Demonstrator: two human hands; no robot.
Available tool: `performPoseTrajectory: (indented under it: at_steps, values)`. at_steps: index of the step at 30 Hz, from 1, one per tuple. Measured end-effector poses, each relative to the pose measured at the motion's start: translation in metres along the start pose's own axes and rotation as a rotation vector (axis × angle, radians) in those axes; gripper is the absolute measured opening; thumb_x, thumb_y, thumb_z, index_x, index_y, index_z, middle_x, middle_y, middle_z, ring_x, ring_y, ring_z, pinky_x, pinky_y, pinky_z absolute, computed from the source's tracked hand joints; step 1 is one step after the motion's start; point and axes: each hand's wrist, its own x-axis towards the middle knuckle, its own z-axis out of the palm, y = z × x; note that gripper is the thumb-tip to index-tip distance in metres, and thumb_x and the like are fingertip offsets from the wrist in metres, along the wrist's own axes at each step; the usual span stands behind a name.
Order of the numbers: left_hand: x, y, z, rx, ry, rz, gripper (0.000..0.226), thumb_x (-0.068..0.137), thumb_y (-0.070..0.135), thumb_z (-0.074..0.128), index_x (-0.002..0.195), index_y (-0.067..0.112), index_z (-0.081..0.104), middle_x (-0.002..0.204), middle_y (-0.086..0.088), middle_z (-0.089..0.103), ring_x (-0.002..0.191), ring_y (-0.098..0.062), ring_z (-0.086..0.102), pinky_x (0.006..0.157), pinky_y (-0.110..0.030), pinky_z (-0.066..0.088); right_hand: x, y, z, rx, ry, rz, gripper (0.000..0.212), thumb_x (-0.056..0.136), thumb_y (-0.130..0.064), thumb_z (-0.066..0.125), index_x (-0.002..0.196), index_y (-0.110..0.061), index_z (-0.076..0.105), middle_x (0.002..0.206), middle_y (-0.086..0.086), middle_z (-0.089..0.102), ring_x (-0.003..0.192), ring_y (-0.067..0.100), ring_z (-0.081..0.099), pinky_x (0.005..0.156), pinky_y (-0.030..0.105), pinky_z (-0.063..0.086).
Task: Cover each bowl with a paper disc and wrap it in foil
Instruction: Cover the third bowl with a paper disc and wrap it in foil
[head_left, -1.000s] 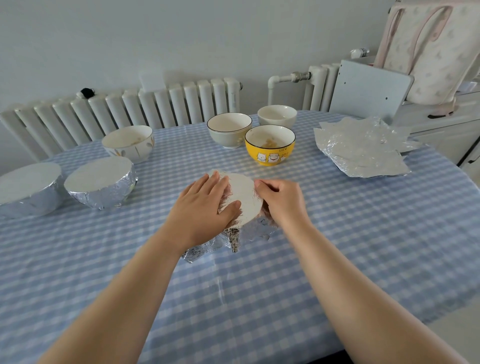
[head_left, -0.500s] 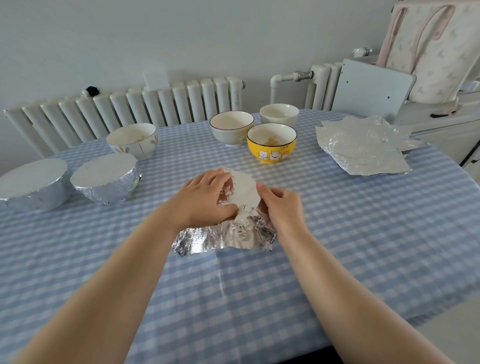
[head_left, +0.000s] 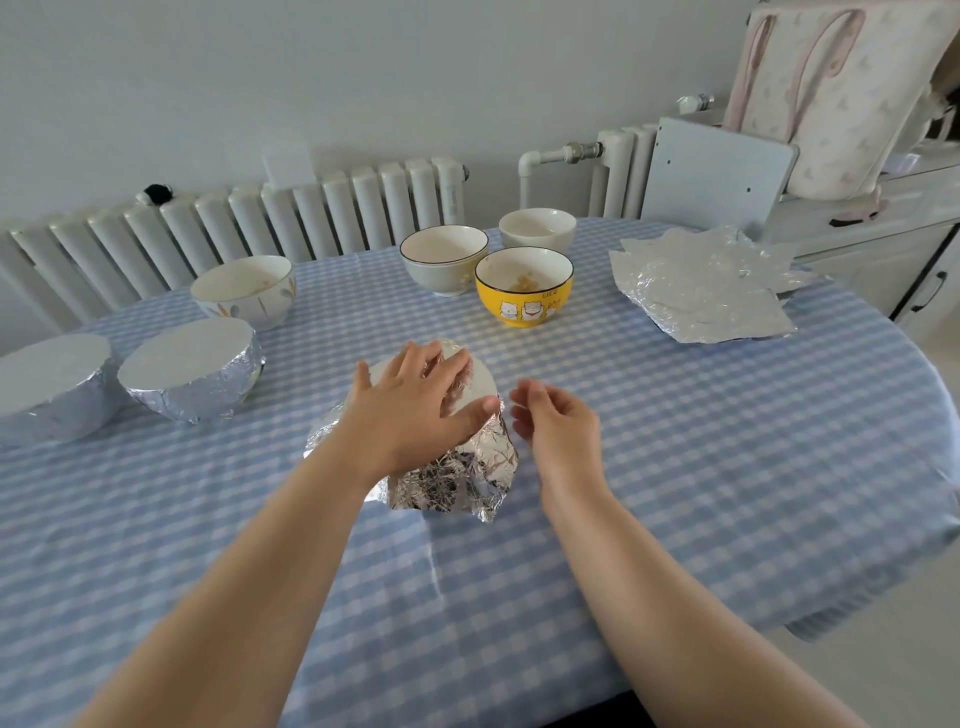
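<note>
On blue-check tablecloth (head_left: 675, 467), radiator (head_left: 311, 208) behind: bowls, foil.

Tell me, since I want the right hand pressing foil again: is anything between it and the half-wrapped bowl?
Nothing visible. The right hand hangs just right of the half-wrapped bowl, with only bare tablecloth between them. The left hand rests on top.

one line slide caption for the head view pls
Left hand presses the paper disc on a half-foiled bowl; right hand hovers beside it.
</note>
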Motion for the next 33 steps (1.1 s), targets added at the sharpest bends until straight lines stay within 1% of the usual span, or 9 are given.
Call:
performPoseTrajectory:
  at_steps: [2, 5, 9, 13, 16, 18, 24, 28, 33]
  values:
    - [0.001, -0.002, 0.002, -0.008, 0.016, 0.0, 0.08, 0.084, 0.075, 0.002, 0.155, 0.04, 0.012, 0.164, 0.004, 0.008, 0.152, -0.021, 0.005, 0.118, -0.062, -0.001, 0.005, -0.002, -0.001, 0.028, 0.013, -0.049, 0.02, 0.099, -0.013, 0.056, 0.085, -0.017, 0.07, 0.08, -0.003, 0.068, 0.077, 0.01, 0.062, 0.077, 0.024, 0.053]
    - [0.002, -0.005, 0.005, -0.004, 0.042, -0.005, 0.064, 0.096, 0.065, 0.008, 0.155, 0.041, 0.013, 0.164, 0.005, 0.009, 0.152, -0.023, -0.003, 0.119, -0.059, -0.001, 0.012, -0.009, 0.001, -0.109, -0.062, -0.12, 0.013, 0.094, -0.017, 0.065, 0.087, -0.026, 0.071, 0.083, -0.006, 0.071, 0.086, 0.011, 0.066, 0.088, 0.029, 0.054]
    - [0.002, -0.004, 0.008, -0.013, 0.075, -0.007, 0.057, 0.1, 0.057, 0.013, 0.154, 0.04, 0.018, 0.164, 0.005, 0.012, 0.152, -0.025, -0.002, 0.12, -0.058, 0.0, 0.012, -0.016, 0.005, -0.292, -0.117, -0.231, 0.021, 0.094, -0.019, 0.065, 0.113, -0.014, 0.073, 0.102, -0.004, 0.073, 0.099, 0.012, 0.068, 0.094, 0.029, 0.053]
    - [0.002, -0.004, 0.009, -0.019, 0.096, -0.012, 0.053, 0.102, 0.053, 0.017, 0.154, 0.041, 0.019, 0.164, 0.005, 0.013, 0.152, -0.025, 0.0, 0.119, -0.059, 0.002, 0.005, -0.014, 0.006, -0.418, -0.084, -0.336, 0.023, 0.093, -0.027, 0.066, 0.112, -0.015, 0.07, 0.101, -0.006, 0.071, 0.094, 0.009, 0.066, 0.086, 0.027, 0.053]
    - [0.002, -0.005, 0.009, -0.02, 0.097, -0.009, 0.053, 0.102, 0.051, 0.019, 0.154, 0.041, 0.018, 0.164, 0.005, 0.013, 0.152, -0.026, 0.0, 0.119, -0.059, 0.003, -0.003, -0.007, 0.003, -0.532, -0.124, -0.245, 0.031, 0.092, -0.041, 0.065, 0.111, -0.017, 0.058, 0.102, -0.009, 0.062, 0.083, -0.004, 0.062, 0.064, 0.012, 0.044]
    - [0.002, -0.005, 0.009, -0.014, 0.099, -0.01, 0.053, 0.102, 0.049, 0.021, 0.154, 0.04, 0.017, 0.164, 0.005, 0.013, 0.152, -0.026, 0.001, 0.119, -0.059, 0.004, -0.005, 0.001, 0.001, -0.566, -0.168, -0.146, 0.039, 0.089, -0.052, 0.063, 0.109, -0.02, 0.051, 0.101, -0.006, 0.062, 0.072, -0.003, 0.062, 0.057, 0.014, 0.041]
    - [0.002, -0.006, 0.009, 0.009, 0.098, -0.005, 0.054, 0.102, 0.048, 0.022, 0.155, 0.038, 0.015, 0.164, 0.004, 0.012, 0.152, -0.026, 0.002, 0.119, -0.059, 0.006, -0.008, 0.024, 0.006, -0.458, -0.112, -0.128, 0.053, 0.075, -0.073, 0.06, 0.089, -0.023, 0.062, 0.096, 0.011, 0.068, 0.065, 0.01, 0.057, 0.057, 0.024, 0.038]
    - [0.004, -0.006, 0.009, 0.012, 0.109, -0.011, 0.054, 0.102, 0.048, 0.023, 0.155, 0.039, 0.016, 0.164, 0.004, 0.013, 0.152, -0.026, 0.004, 0.119, -0.058, 0.007, -0.009, 0.023, 0.009, -0.319, -0.064, -0.084, 0.04, 0.091, -0.052, 0.06, 0.075, -0.015, 0.059, 0.06, -0.006, 0.06, 0.05, 0.004, 0.05, 0.056, 0.026, 0.038]
    - [0.006, -0.007, 0.011, 0.021, 0.105, -0.018, 0.054, 0.101, 0.048, 0.022, 0.155, 0.039, 0.016, 0.163, 0.004, 0.014, 0.151, -0.026, 0.005, 0.118, -0.058, 0.008, -0.013, 0.031, 0.019, -0.226, 0.043, -0.061, 0.038, 0.097, -0.047, 0.054, 0.075, -0.016, 0.056, 0.065, -0.005, 0.058, 0.062, 0.011, 0.054, 0.062, 0.03, 0.043]
